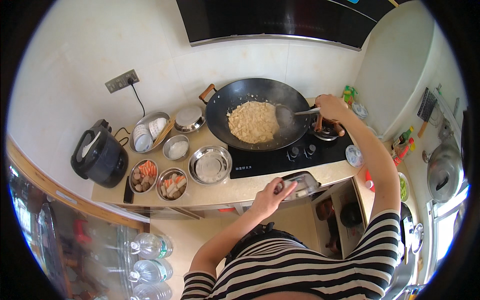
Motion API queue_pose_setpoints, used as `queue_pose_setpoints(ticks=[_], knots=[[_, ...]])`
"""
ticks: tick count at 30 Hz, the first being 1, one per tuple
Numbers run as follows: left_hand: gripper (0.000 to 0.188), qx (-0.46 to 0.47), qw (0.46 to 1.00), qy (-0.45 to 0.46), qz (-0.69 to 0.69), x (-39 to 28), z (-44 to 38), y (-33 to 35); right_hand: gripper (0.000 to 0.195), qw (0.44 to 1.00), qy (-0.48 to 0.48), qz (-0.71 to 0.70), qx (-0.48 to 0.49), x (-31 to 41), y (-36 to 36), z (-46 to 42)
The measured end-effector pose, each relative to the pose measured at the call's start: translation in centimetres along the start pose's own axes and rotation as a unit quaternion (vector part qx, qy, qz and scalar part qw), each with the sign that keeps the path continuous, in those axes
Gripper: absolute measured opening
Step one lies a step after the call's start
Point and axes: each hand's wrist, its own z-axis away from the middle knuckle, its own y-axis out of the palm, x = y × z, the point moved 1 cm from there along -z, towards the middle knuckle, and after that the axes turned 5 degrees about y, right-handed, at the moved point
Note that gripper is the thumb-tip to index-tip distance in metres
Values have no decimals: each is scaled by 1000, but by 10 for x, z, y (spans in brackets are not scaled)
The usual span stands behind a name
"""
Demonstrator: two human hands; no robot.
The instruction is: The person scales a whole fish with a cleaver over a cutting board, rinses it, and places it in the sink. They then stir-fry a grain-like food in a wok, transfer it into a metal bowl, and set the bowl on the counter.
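My right hand grips the handle of a metal wok spatula, whose blade rests in a black wok. Pale, chopped, tofu-like food fills the middle of the wok, and a faint haze hangs over its right side. In front of the cooktop, my left hand holds a small see-through container with a dark rim, tilted. What is inside the container is hard to make out.
Left of the cooktop stand an empty-looking steel basin, a bowl of white powder, two bowls of cut ingredients and a black rice cooker. A cabinet is open below. Large water bottles stand on the floor.
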Motion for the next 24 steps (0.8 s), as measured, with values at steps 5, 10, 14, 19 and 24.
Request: queue_pose_setpoints(ticks=[5, 10, 14, 19, 24], knots=[[71, -128, 968, -191, 100, 1, -12, -14, 20, 961, 155, 11, 229, 13, -58, -25], [65, -161, 963, -175, 125, 30, 29, -13, 22, 986, 37, 77, 147, 35, -5, -40], [61, -163, 948, -236, 136, 33, 58, -17, 21, 996, -4, 50, 74, 87, 38, -47], [56, -212, 920, -289, 157, 34, 89, -23, 19, 978, -148, 148, -17, 111, 38, -31], [51, -296, 850, -344, 267, 46, 140, -22, 14, 984, -99, 149, 15, 98, -30, -14]])
